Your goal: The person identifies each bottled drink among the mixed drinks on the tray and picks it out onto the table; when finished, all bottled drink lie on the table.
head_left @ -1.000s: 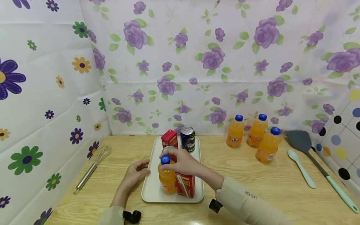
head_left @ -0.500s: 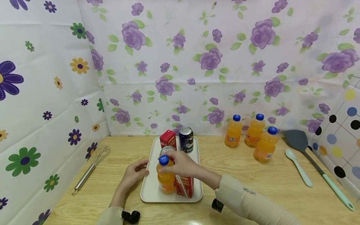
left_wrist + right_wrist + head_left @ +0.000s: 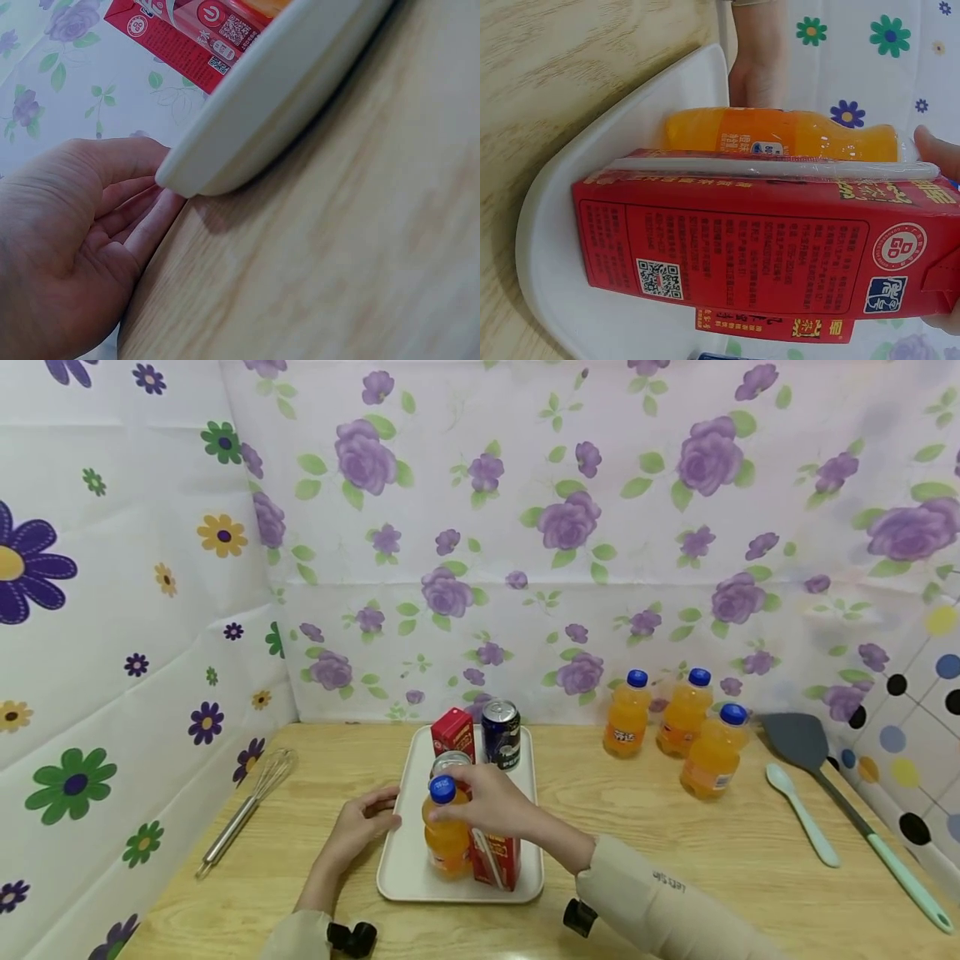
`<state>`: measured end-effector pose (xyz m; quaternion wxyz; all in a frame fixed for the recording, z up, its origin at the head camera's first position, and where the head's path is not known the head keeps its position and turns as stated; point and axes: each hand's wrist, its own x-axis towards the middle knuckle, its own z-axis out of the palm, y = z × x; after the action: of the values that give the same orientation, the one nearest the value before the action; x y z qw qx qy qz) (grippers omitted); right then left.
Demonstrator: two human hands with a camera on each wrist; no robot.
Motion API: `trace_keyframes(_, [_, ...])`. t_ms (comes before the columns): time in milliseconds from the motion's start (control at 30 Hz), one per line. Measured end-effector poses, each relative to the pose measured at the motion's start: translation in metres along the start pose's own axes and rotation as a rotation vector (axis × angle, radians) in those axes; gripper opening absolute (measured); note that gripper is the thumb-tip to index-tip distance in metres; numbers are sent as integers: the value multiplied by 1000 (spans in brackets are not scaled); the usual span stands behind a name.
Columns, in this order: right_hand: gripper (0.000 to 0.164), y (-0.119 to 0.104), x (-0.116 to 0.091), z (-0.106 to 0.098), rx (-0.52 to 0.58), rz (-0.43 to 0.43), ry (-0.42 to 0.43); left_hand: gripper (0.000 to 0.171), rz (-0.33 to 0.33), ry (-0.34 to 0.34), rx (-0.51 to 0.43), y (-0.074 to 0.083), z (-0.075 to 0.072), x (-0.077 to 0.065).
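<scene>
The right hand [image 3: 491,797] grips an orange drink bottle [image 3: 446,843] near its blue cap. The bottle stands upright on a cream tray [image 3: 400,878]. Close to its right is a red drink carton [image 3: 504,862] with a white straw along its side, which fills much of the right wrist view. Behind the bottle, partly covered by the fingers, shows a can [image 3: 452,762] with a silver top. At the tray's far end are another red carton [image 3: 453,732] and a dark blue can [image 3: 501,743]. The left hand [image 3: 97,217] holds the tray's left rim.
Three more orange bottles [image 3: 627,718] stand at the back right of the wooden table [image 3: 607,827]. A dark spatula [image 3: 797,742] and a pale green spoon [image 3: 806,818] lie at the right. A wire whisk [image 3: 247,810] lies at the left. Patterned cloth [image 3: 465,552] hangs behind.
The right hand keeps its hold on the bottle, with only a slight shift of its fingers. The bottle and left hand stay in place; the head view shifts slightly.
</scene>
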<state>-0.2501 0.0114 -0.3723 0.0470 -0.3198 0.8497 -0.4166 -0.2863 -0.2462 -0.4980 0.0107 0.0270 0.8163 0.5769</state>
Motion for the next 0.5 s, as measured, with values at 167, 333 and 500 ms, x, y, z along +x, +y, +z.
trace_keyframes(167, [43,1,0,-2,-8,-15,1,49,9,1,0,2,1,2])
trace_keyframes(333, [40,1,1,-2,18,-28,-2,48,4,7,6,1,0,1])
trace_keyframes(500, [37,-2,0,-3,34,-38,14,48,10,-3,1,-1,0,-1])
